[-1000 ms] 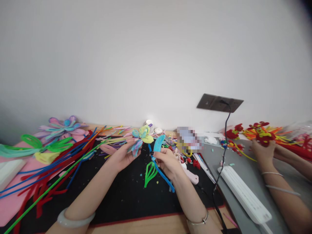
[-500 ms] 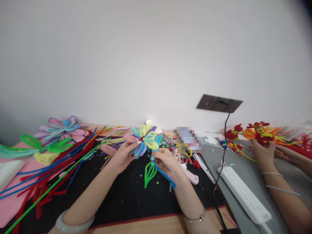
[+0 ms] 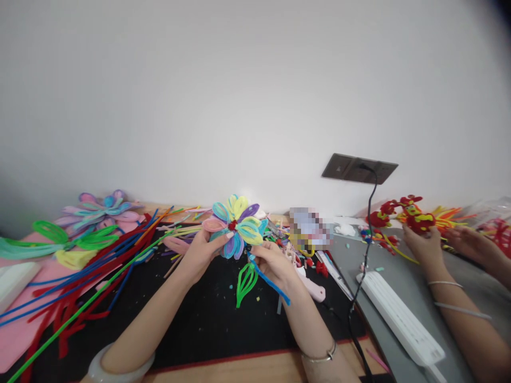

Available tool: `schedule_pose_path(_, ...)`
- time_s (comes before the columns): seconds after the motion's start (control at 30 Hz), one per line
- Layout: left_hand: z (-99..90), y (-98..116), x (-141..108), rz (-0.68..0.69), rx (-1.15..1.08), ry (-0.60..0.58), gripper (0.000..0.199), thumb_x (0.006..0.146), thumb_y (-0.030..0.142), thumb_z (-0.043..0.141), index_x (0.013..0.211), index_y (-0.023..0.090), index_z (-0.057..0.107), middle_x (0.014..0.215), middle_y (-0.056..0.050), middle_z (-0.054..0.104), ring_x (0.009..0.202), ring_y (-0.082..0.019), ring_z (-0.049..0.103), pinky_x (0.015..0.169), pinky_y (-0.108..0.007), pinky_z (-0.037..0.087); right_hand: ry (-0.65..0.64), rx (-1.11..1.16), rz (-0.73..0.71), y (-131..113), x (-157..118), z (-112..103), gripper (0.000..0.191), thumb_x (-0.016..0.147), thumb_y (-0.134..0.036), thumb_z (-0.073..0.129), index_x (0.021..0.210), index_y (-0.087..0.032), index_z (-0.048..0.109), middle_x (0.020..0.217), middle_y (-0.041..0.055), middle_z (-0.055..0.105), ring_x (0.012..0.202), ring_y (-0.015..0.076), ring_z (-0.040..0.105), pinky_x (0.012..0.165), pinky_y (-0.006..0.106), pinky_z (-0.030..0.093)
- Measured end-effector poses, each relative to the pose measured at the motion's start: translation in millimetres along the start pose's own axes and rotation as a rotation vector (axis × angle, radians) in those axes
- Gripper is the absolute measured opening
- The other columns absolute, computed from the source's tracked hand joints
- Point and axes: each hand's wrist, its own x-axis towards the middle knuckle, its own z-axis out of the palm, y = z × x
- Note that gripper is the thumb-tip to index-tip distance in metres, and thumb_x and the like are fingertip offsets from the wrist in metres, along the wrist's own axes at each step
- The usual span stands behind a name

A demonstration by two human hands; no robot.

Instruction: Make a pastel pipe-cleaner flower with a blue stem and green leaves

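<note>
Black mat [image 3: 207, 324], littered with pipe cleaners. My left hand [image 3: 202, 252] grips the flower [image 3: 235, 226] raised above it; right hand [image 3: 271, 263] pinches the blue stem [image 3: 269, 281]. Risk, I judge: twisting hard could loosen petals.

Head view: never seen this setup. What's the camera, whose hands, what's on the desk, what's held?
The camera sits on a person's head, looking forward and down. The left hand holds a pipe-cleaner flower with pastel petals; the right hand pinches its blue stem. Below lies a black mat with a green leaf loop and loose pipe cleaners. At the right, a co-worker's hands hold a red and yellow figure, beside a white power strip.
</note>
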Motion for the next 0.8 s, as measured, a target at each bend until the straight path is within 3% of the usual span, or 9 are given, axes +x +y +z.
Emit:
schedule_pose_path(0.2, 1.2, 0, 0, 0.004, -0.024, 0.004, 0.022, 0.065, 0.023, 0.075, 0.085, 0.021, 0.066, 0.075, 0.003, 0.068, 0.066, -0.012, 0.061, 0.061, -0.022, 0.046, 0.044, 0.192, 0.039, 0, 0, 5, 0.017, 0.052, -0.021, 0.071, 0.050, -0.018, 0.054, 0.045, -0.0052, 0.045, 0.042, 0.0064, 0.034, 0.045, 0.021, 0.030)
schedule_pose_path(0.33, 4.5, 0, 0, 0.019, -0.036, 0.014, 0.016, 0.063, 0.021, 0.076, 0.075, 0.019, 0.066, 0.068, 0.003, 0.066, 0.059, -0.011, 0.059, 0.060, -0.023, 0.046, 0.056, 0.195, 0.035, 0, 0, 7, 0.012, 0.052, -0.020, 0.070, 0.057, -0.019, 0.058, 0.053, -0.0030, 0.051, 0.048, 0.0084, 0.040, 0.049, 0.022, 0.034)
schedule_pose_path(0.5, 4.1, 0, 0, -0.004, -0.077, 0.049, 0.024, 0.061, 0.018, 0.078, 0.082, 0.019, 0.067, 0.073, 0.000, 0.068, 0.063, -0.013, 0.061, 0.060, -0.023, 0.047, 0.060, 0.117, 0.040, 0, 0, 7, 0.015, 0.053, -0.023, 0.069, 0.056, -0.021, 0.054, 0.052, -0.0030, 0.048, 0.048, 0.0095, 0.037, 0.047, 0.023, 0.031)
schedule_pose_path(0.63, -2.3, 1, 3, 0.005, -0.099, 0.074, 0.021, 0.063, 0.018, 0.076, 0.081, 0.018, 0.065, 0.074, 0.001, 0.067, 0.061, -0.011, 0.060, 0.057, -0.021, 0.047, 0.037, 0.088, 0.075, -1, -1, 4, 0.021, 0.052, -0.025, 0.071, 0.050, -0.019, 0.052, 0.048, -0.0040, 0.045, 0.045, 0.0078, 0.036, 0.045, 0.022, 0.029)
schedule_pose_path(0.8, -17.6, 3, 10, 0.088, -0.178, 0.190, 0.014, 0.068, 0.016, 0.073, 0.077, 0.017, 0.062, 0.065, 0.004, 0.064, 0.054, -0.008, 0.057, 0.049, -0.016, 0.045, 0.001, 0.136, 0.071, 1, -1, -1, 0.021, 0.055, -0.024, 0.073, 0.054, -0.018, 0.053, 0.048, -0.0047, 0.047, 0.043, 0.0066, 0.039, 0.044, 0.021, 0.030)
